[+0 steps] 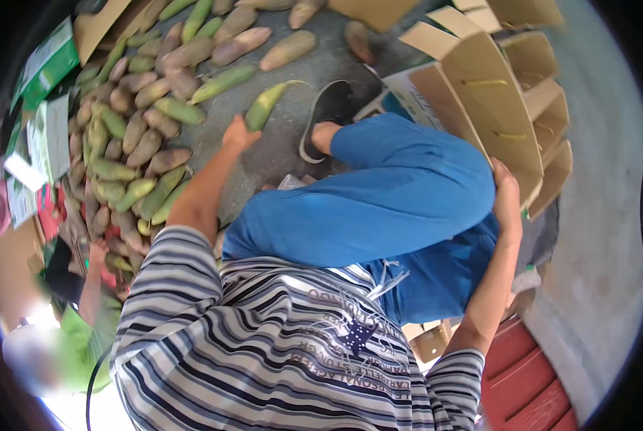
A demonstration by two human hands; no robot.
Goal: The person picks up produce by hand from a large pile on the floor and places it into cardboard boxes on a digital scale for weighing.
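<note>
Item: corn ear (265, 105), gripped by left hand (238, 134), lifted just right of the corn pile (131, 122). Right hand (506, 197) grasps a cardboard box (490, 100), well right of pile. Most ears remain unpacked.

A single view is given, taken from a camera worn on the person's head. It is aimed steeply downward, so that the wearer's own striped shirt (278, 345) and blue trousers (379, 208) are seen close up and fill the middle. The concrete floor (285, 136) lies farther off. Strong fisheye bending and dark rounded corners are shown.
</note>
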